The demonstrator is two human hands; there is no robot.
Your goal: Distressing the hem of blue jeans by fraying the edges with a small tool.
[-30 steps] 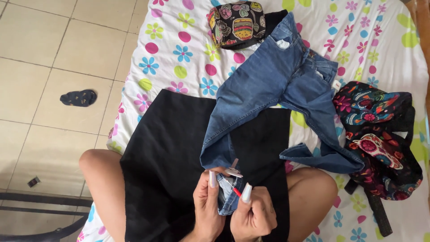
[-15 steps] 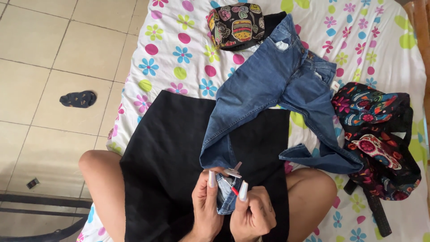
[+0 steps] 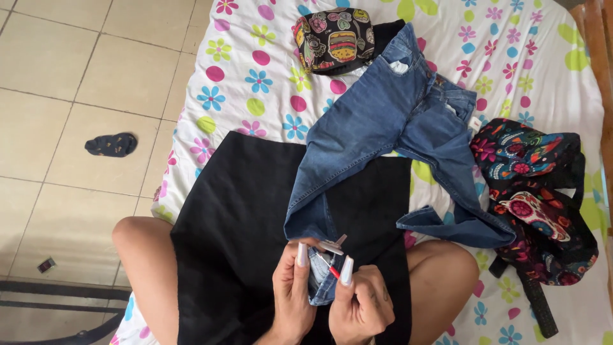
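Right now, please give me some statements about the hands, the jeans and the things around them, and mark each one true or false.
1. Both hands hold the hem of one leg of the blue jeans. True: the left hand and the right hand pinch it together.
2. A small red-handled tool lies between the fingers. True.
3. The jeans lie on the tiled floor. False: they lie on the flowered bed sheet and the black cloth.
4. A dark sock lies on the floor. True.
5. The patterned backpack is on the person's left side. False: it lies to their right.
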